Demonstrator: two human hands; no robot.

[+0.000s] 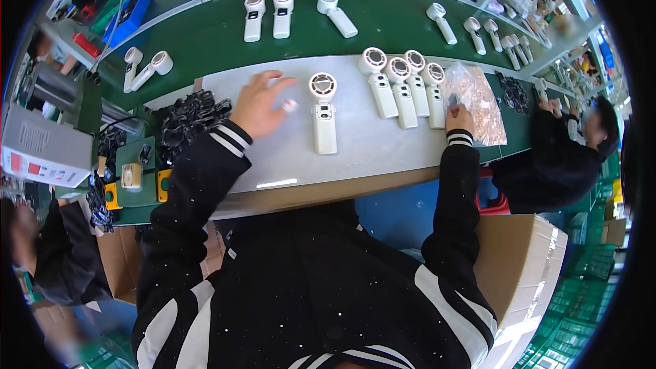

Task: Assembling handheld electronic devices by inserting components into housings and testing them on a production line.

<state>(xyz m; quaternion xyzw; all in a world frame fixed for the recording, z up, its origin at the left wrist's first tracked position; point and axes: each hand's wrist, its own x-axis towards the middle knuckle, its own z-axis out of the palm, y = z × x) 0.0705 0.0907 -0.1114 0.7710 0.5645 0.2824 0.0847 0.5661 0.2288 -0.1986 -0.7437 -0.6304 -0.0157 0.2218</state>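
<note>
One white handheld fan (325, 123) lies alone on the grey work mat (287, 157), its round head pointing away from me. Left of it, my left hand (262, 106) hovers with fingers spread. A small white piece (290, 105) shows at the thumb tip; whether it is worn or loose I cannot make out. My right hand (460, 121) is at the near left edge of a clear plastic bag (482, 106) full of small copper-coloured parts. Its fingers are bent together and partly hidden by the plastic. Several more white fans (403, 99) lie side by side just left of that bag.
A pile of black cables (188, 119) lies left of my left hand. Further white fans (281, 17) are spread over the green bench (212, 41). A green fixture with yellow blocks (135, 176) stands at left, a cardboard box (519, 266) at lower right. Co-workers sit on both sides.
</note>
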